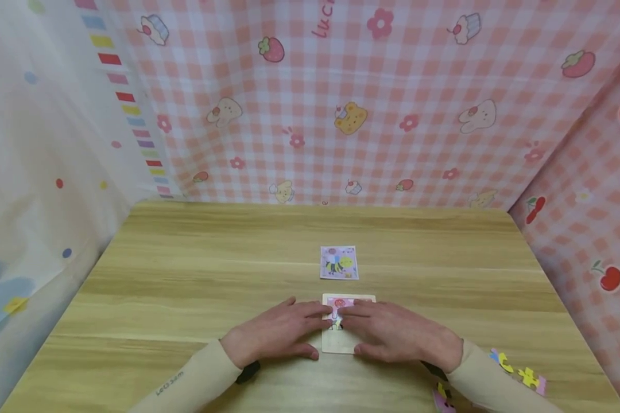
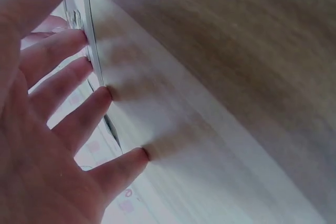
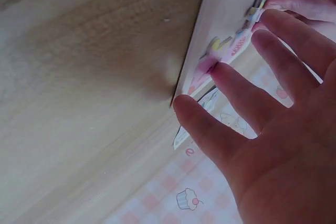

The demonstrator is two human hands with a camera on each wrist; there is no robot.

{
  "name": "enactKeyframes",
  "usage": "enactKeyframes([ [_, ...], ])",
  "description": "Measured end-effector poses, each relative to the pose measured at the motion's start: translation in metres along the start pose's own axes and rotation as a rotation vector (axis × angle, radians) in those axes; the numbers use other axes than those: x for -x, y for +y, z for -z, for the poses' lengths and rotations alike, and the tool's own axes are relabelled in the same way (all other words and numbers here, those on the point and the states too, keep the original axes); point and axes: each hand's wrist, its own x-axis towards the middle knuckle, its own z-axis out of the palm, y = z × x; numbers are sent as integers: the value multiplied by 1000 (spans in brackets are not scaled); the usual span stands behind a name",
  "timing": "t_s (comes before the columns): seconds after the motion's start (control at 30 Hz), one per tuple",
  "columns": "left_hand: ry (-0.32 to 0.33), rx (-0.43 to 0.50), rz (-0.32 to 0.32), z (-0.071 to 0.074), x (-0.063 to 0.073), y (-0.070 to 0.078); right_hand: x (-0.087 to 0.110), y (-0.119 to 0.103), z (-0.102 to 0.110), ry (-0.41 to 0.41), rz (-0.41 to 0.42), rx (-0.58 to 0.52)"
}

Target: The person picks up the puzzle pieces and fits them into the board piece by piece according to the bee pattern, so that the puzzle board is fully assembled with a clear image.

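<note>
A square jigsaw board (image 1: pixel 337 344) lies on the wooden table, its upper part filled with pink puzzle pieces (image 1: pixel 339 303). From the left, my left hand (image 1: pixel 276 330) reaches to the board's edge with fingers extended, the fingertips touching the board and the tabletop. My right hand (image 1: pixel 398 332) lies over the board's right side, its straight, spread fingers resting on the pieces and the frame. In the right wrist view, a fingertip touches a pink piece (image 3: pixel 202 69) near the corner. Part of the picture is hidden under the right hand.
A square bee picture card (image 1: pixel 339 263) lies beyond the board. Loose puzzle pieces are by my right forearm: a blue-yellow one (image 1: pixel 505 362), a yellow-pink one (image 1: pixel 529 378) and a pink-black one (image 1: pixel 444 400). A checked curtain (image 1: pixel 310 86) hangs behind the table.
</note>
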Motion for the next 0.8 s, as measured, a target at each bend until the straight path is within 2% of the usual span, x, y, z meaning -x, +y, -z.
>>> enactKeyframes([
  [0.17, 4, 32, 3, 0, 0, 0, 1, 1, -2, 35, 21, 35],
  [0.57, 8, -11, -26, -1, -2, 0, -1, -1, -3, -9, 18, 53],
  [0.8, -32, -16, -19, 4, -3, 0, -4, -3, 2, -34, 5, 67],
])
